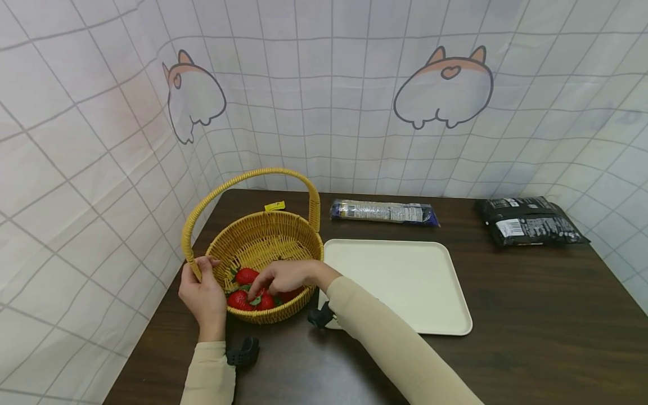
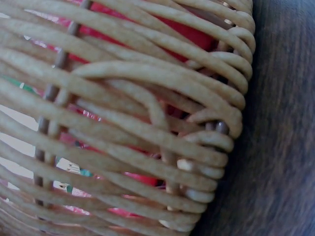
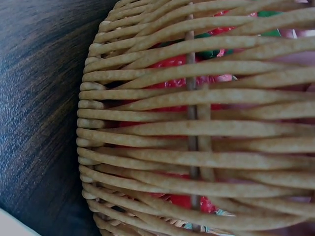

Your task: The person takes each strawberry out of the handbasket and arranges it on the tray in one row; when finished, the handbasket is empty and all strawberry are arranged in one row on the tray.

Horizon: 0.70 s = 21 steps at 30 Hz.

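Observation:
A yellow woven basket (image 1: 260, 233) with a tall arched handle stands on the table. Several red strawberries lie in its near part, among them one strawberry (image 1: 246, 275) toward the left. My left hand (image 1: 203, 292) grips the basket's left side, where the handle meets the rim. Over the near right rim reaches my right hand (image 1: 286, 275), its bent fingers down among the strawberries; whether they pinch one is unclear. Both wrist views show the basket's woven wall (image 2: 123, 108) up close, with red fruit (image 3: 170, 69) glimpsed through the gaps.
A cream tray (image 1: 395, 281) sits right of the basket, partly under my right forearm. Behind it lies a clear and blue plastic packet (image 1: 385, 212). A black package (image 1: 531, 221) is at the back right. Behind the basket is a small yellow tag (image 1: 275, 206).

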### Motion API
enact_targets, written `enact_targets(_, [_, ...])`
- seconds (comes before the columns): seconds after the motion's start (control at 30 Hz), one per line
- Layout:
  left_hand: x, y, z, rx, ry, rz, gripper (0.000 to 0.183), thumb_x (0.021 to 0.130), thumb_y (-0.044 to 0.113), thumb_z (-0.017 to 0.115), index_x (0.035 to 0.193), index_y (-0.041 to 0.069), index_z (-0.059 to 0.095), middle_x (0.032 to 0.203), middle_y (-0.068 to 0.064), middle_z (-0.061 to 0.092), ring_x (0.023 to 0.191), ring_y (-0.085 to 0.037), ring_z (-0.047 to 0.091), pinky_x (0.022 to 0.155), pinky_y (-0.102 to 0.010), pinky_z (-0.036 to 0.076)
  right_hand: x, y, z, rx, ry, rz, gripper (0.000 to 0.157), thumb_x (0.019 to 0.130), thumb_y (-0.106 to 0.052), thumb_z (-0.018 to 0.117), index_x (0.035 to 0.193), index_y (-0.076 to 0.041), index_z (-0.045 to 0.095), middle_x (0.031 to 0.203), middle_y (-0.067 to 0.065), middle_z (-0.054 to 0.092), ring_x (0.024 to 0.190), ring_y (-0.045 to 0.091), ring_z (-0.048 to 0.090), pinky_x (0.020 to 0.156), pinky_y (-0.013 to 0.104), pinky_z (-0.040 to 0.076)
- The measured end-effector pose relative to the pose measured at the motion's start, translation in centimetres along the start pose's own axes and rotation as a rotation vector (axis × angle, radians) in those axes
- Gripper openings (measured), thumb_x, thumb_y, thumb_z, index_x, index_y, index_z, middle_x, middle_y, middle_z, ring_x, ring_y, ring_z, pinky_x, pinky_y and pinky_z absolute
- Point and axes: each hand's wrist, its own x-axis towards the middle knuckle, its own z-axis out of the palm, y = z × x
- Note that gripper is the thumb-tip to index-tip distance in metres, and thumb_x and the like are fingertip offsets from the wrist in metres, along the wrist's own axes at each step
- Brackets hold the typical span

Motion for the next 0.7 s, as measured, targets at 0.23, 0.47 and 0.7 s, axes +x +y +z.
enact_targets(0.23, [0.02,-0.01,-0.06,0.005,0.003,-0.005,0.042,0.100,0.026,0.055,0.101,-0.015,0.063,0.087,-0.026,0.064,0.087,-0.013,0.061,0.079,-0.019,0.043,-0.19,0.05,-0.07,0.046,0.081,0.008,0.037,0.084,0.007,0.055,0.109,-0.014,0.073,0.107,-0.008,0.068,0.096,0.008,0.052,0.077,0.023,0.046])
enact_targets(0.47, [-0.08,0.16,-0.15,0.011,0.004,-0.012,0.042,0.100,0.026,0.055,0.101,-0.016,0.062,0.082,-0.010,0.066,0.087,-0.010,0.060,0.080,-0.019,0.043,-0.09,0.12,-0.05,0.067,0.001,0.008,0.045,0.084,0.010,0.051,0.116,-0.014,0.072,0.115,-0.010,0.066,0.106,0.004,0.053,0.089,0.021,0.046])
enact_targets(0.7, [-0.16,0.35,-0.08,0.015,0.001,0.001,0.041,0.100,0.025,0.055,0.101,-0.016,0.062,0.080,-0.004,0.065,0.086,-0.006,0.060,0.079,-0.019,0.042,-0.15,0.11,0.12,0.074,0.010,0.000,0.047,0.083,0.011,0.049,0.116,-0.014,0.072,0.114,-0.010,0.067,0.100,0.004,0.052,0.081,0.021,0.045])
